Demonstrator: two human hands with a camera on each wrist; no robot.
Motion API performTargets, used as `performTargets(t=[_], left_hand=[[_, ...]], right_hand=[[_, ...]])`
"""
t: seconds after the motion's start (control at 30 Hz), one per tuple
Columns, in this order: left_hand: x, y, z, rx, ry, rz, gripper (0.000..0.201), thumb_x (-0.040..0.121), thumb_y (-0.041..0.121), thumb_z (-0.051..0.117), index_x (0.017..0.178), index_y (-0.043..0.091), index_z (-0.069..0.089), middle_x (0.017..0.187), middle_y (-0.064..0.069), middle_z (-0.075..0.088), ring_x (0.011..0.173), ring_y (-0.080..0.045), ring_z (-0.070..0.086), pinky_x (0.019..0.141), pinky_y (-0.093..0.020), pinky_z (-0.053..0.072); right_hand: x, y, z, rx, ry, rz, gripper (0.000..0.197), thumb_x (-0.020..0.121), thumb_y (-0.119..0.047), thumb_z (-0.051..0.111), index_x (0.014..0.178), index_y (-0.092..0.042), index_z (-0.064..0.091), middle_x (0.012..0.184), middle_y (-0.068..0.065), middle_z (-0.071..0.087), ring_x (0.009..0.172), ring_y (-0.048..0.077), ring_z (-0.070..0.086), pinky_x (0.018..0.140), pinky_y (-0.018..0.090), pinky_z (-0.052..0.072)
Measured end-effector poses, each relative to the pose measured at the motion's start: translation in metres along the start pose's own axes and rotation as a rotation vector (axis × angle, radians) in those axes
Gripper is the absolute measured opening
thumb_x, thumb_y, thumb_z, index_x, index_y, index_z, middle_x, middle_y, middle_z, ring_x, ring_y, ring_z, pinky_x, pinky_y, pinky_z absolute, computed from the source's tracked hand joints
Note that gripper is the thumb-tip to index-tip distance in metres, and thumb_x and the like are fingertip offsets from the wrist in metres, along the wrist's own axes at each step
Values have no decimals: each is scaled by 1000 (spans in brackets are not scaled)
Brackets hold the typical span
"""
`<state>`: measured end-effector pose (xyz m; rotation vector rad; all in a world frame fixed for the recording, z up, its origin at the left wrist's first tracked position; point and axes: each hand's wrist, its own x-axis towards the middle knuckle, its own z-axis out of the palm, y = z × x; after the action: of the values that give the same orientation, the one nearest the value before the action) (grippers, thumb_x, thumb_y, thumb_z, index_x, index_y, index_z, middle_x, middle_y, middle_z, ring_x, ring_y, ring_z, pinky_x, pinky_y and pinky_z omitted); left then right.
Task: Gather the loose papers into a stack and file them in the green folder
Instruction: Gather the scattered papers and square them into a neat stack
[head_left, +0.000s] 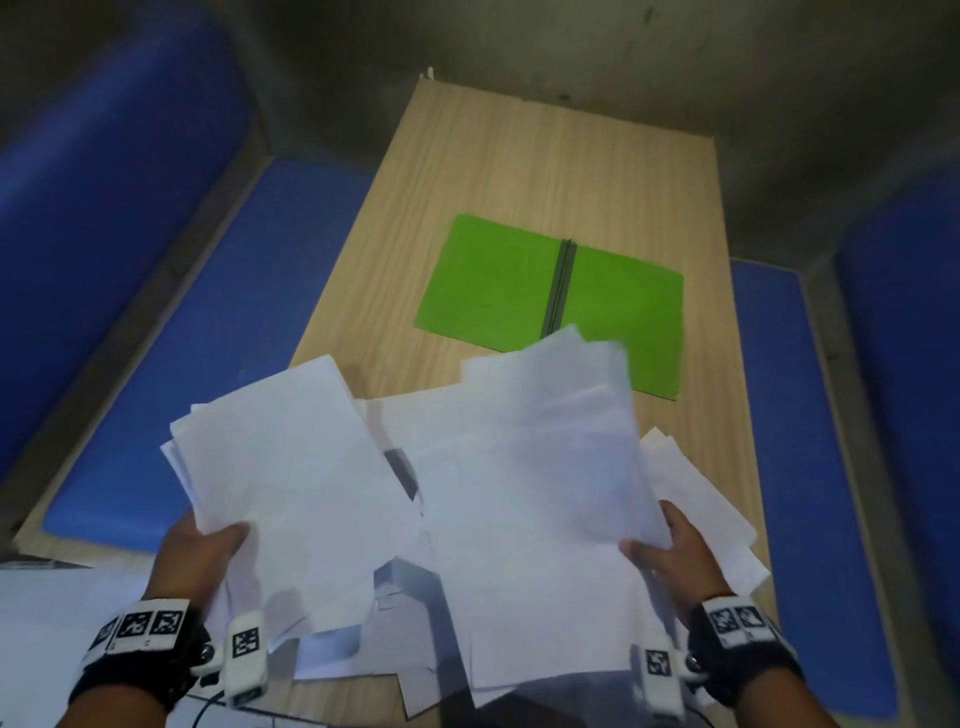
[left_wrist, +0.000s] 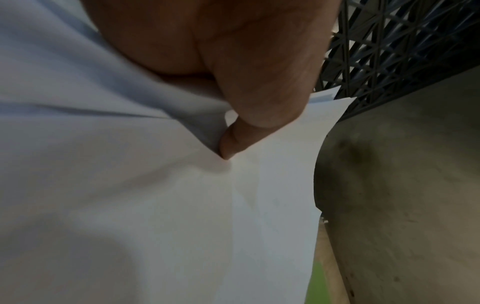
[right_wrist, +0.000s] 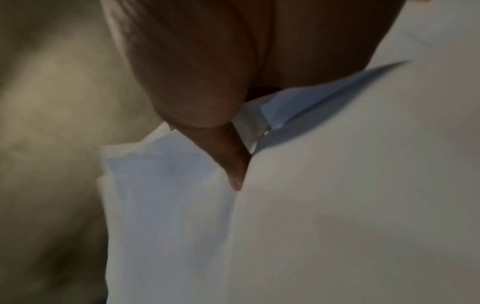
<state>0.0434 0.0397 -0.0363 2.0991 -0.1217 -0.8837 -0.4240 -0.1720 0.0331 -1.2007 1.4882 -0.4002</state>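
Loose white papers cover the near half of the table. My left hand (head_left: 208, 545) pinches a bunch of sheets (head_left: 291, 467) by its lower left edge, thumb on top; up close the thumb (left_wrist: 233, 142) presses into the paper (left_wrist: 155, 205). My right hand (head_left: 660, 551) grips a second, blurred bunch (head_left: 545, 457) at its right edge, thumb (right_wrist: 228, 160) on the sheets (right_wrist: 337, 205). Both bunches are lifted above other sheets (head_left: 696, 493) lying on the table. The green folder (head_left: 498, 280) lies open and flat beyond them, its near right corner partly hidden by paper.
The narrow wooden table (head_left: 519, 171) runs away from me, with blue padded seats on the left (head_left: 182, 338) and right (head_left: 779, 415). A grey concrete wall (head_left: 571, 52) stands past its far end. A dark lattice structure (left_wrist: 389, 41) shows in the left wrist view.
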Motion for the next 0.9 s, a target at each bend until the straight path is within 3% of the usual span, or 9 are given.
performTargets(t=[0.07, 0.23, 0.33, 0.4, 0.5, 0.63, 0.7, 0.77, 0.9], left_hand=[[3, 5, -1, -28, -9, 9, 33, 86, 1, 66, 119, 8, 66, 113, -18, 71, 102, -35, 67, 98, -55, 49], [-15, 23, 29, -9, -141, 24, 26, 81, 2, 68, 105, 12, 67, 101, -15, 73, 93, -33, 69, 91, -51, 54], [-23, 22, 58, 48, -266, 16, 41, 72, 9, 67, 112, 16, 67, 101, -12, 76, 93, -34, 71, 88, -51, 56], [-25, 15, 72, 63, -335, -19, 49, 64, 10, 67, 112, 15, 68, 101, -12, 77, 94, -35, 72, 88, -52, 56], [-37, 9, 93, -9, -457, -105, 48, 73, -6, 66, 119, 6, 67, 105, -16, 77, 101, -38, 71, 96, -53, 53], [-61, 0, 118, -109, -526, -204, 46, 83, 15, 73, 126, 3, 63, 107, -21, 76, 101, -43, 71, 95, -57, 53], [-69, -3, 125, -235, -530, -330, 36, 98, 37, 61, 124, 12, 65, 113, -21, 75, 105, -44, 69, 97, -61, 51], [-75, -6, 127, -267, -503, -438, 48, 94, 57, 55, 117, 16, 69, 114, -21, 74, 109, -44, 68, 96, -62, 51], [-70, -22, 125, -128, -479, -290, 52, 73, 29, 81, 121, 11, 66, 110, -18, 76, 102, -41, 72, 95, -62, 52]], right_hand=[[-11, -1, -18, 116, 48, 13, 43, 80, 10, 63, 113, -15, 56, 101, 1, 66, 88, 15, 63, 56, 12, 50], [-20, 15, -44, 139, 91, 16, 46, 80, -3, 69, 117, -30, 61, 108, -2, 72, 103, 21, 67, 80, 34, 54], [-34, 10, -36, 170, 78, -5, 36, 85, -1, 64, 110, -25, 59, 99, -4, 69, 83, -3, 69, 62, 12, 53], [-41, 9, -29, 182, 86, -12, 34, 87, -1, 62, 110, -25, 56, 102, -10, 66, 77, -10, 66, 55, 3, 47], [-34, 28, -20, 148, 89, 39, 39, 84, -3, 67, 117, -20, 57, 108, -5, 69, 97, 7, 65, 66, 10, 51], [-21, 61, 6, 42, 51, 158, 51, 73, 1, 75, 120, -15, 59, 110, 7, 70, 99, 25, 66, 85, 39, 52], [-18, 69, 24, -78, 9, 176, 45, 76, -4, 73, 117, -14, 59, 113, 9, 67, 102, 28, 63, 86, 35, 47], [-18, 72, 37, -240, -31, 177, 46, 80, -10, 70, 124, -10, 56, 118, 10, 63, 105, 23, 58, 86, 27, 40], [-14, 77, 40, -345, 52, 239, 46, 85, -16, 65, 128, -7, 51, 127, 12, 59, 111, 27, 57, 93, 29, 43]])
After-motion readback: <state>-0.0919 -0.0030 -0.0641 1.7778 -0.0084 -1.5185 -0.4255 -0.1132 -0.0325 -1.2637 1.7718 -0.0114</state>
